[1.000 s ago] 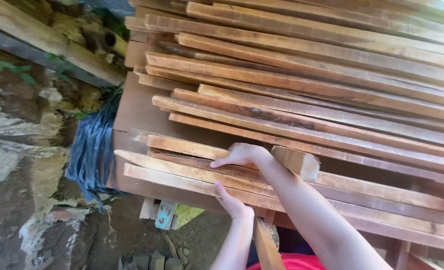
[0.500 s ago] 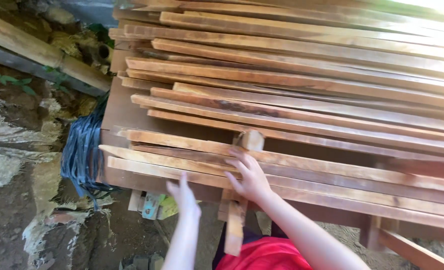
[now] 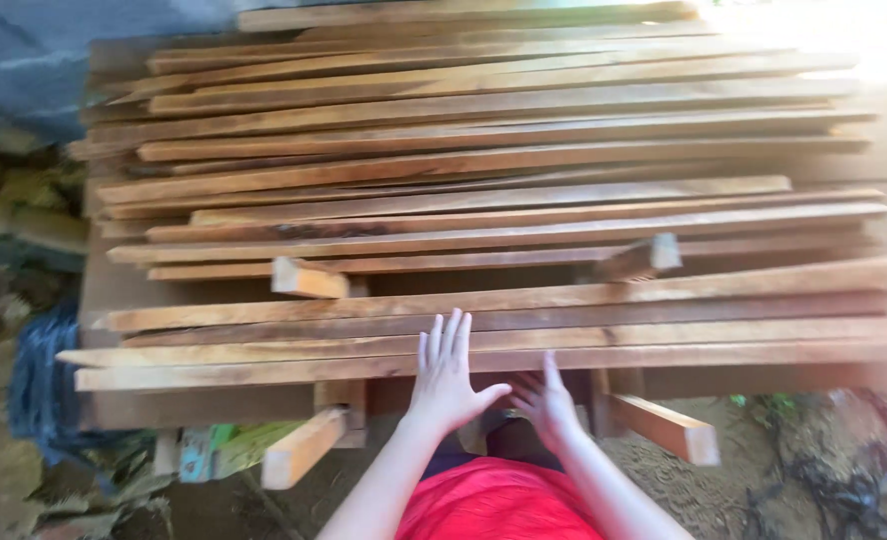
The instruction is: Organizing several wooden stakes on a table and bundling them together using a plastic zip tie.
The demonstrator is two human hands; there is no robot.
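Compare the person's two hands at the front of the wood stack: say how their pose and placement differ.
The left hand lies flat with fingers spread, reaching up onto the nearest long planks; the right hand sits lower, at the stack's front edge, its fingers pointing up and left. The left hand shows sharply, the right is blurred. Both are bare, open and holding nothing.

**Outdoor yard, bright daylight**

Bare brown dirt ground (image 3: 764, 460) with scattered twigs at right. Grey-blue tarpaulin sheet (image 3: 34, 60) at upper left. Mossy rough stones (image 3: 24, 190) below it. Dark blue plastic sheeting (image 3: 39, 385) at lower left. Strong sun glare (image 3: 844, 30) at upper right.
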